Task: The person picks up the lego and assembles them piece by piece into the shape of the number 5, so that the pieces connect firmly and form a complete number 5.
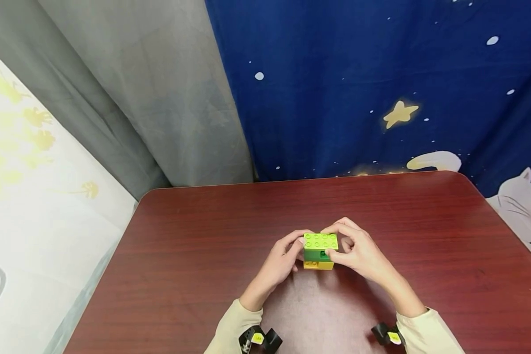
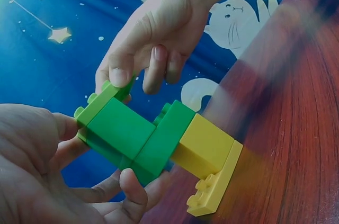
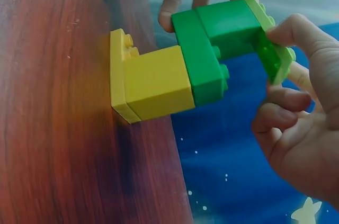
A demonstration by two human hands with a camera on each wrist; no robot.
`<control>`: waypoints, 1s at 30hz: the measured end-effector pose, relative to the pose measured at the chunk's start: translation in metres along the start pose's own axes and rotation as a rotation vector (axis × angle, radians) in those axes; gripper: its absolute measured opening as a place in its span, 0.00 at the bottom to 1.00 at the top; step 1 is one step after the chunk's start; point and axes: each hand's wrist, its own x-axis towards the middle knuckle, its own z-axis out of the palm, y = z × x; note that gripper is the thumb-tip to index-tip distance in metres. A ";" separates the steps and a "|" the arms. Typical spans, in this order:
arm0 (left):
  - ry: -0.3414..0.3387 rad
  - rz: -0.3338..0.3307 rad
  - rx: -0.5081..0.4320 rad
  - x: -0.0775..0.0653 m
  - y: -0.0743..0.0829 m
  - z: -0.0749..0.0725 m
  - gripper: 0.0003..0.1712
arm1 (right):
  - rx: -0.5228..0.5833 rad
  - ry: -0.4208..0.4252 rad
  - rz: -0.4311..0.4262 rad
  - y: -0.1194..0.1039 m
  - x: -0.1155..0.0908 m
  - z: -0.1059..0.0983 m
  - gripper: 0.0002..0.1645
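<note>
A stack of toy building blocks stands upright on the table, with both hands at its top. At its base lies a thin yellow plate [image 3: 117,73], topped by a yellow block [image 3: 158,83]. Above come a wide green block [image 2: 165,142] and a smaller green block [image 2: 119,128], offset sideways. A light green studded plate [image 1: 320,241] caps it, overhanging at the right. My left hand [image 1: 279,260] grips the upper stack from the left, thumb by the light green plate. My right hand [image 1: 364,253] pinches the overhanging end of that plate between thumb and fingers.
The reddish-brown table [image 1: 194,246] extends around the stack. Behind its far edge hang a grey curtain [image 1: 168,88] and a blue curtain [image 1: 327,98] with stars and a cat. A white patterned cloth [image 1: 48,196] is at the left. Black cameras sit at both wrists.
</note>
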 end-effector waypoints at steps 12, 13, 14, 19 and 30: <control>0.008 -0.006 -0.005 0.009 -0.026 0.003 0.14 | 0.091 -0.024 0.190 0.015 -0.022 -0.001 0.39; 0.008 -0.007 -0.003 0.009 -0.026 0.003 0.14 | 0.096 -0.027 0.200 0.016 -0.023 -0.001 0.39; 0.008 -0.006 -0.003 0.009 -0.026 0.003 0.14 | 0.099 -0.027 0.207 0.017 -0.024 -0.001 0.38; 0.008 -0.005 -0.009 0.008 -0.025 0.003 0.14 | 0.118 -0.016 0.203 0.022 -0.028 0.001 0.35; 0.015 -0.018 0.000 0.008 -0.023 0.003 0.14 | 0.150 0.061 0.345 0.010 -0.026 0.005 0.24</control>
